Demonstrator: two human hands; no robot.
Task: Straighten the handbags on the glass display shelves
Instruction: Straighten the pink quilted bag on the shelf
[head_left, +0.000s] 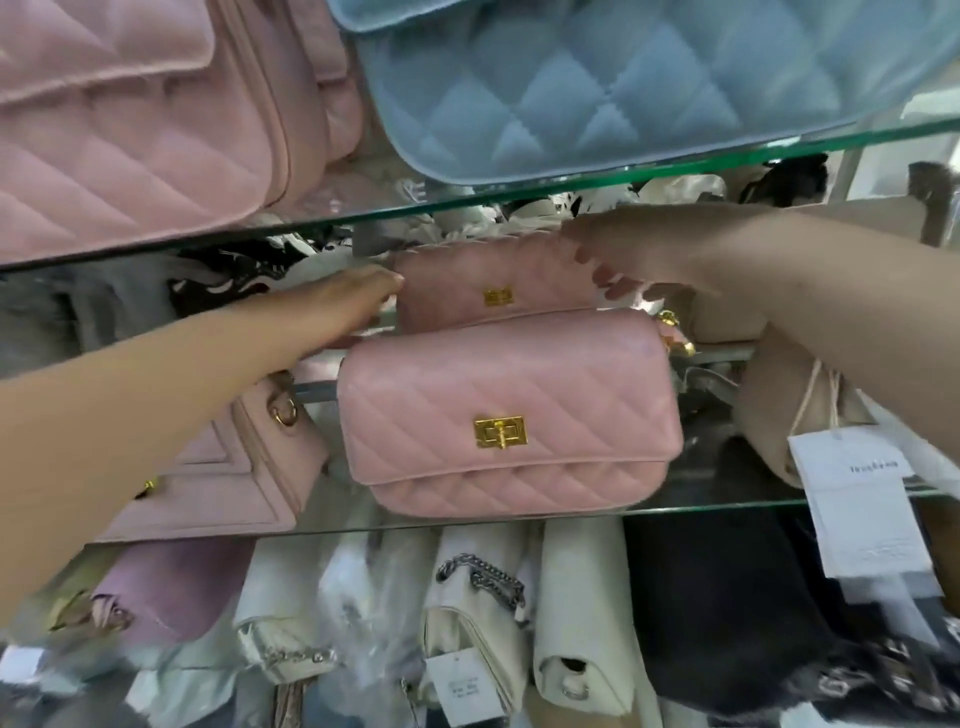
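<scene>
My left hand (353, 299) lies flat against the rear pink bag (493, 286) at its 9 o'clock; my right hand (618, 260), fingers spread, rests at its 2 o'clock, bracketing it to square it behind the front bag (511, 415) on the shelf (727, 506).

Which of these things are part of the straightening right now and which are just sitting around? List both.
In hand:
- small pink bag at the back
- left hand and right hand at its two ends
- large pink quilted bag in front

Lying about:
- blue quilted bag
- white price tags
- cream bags below
</scene>
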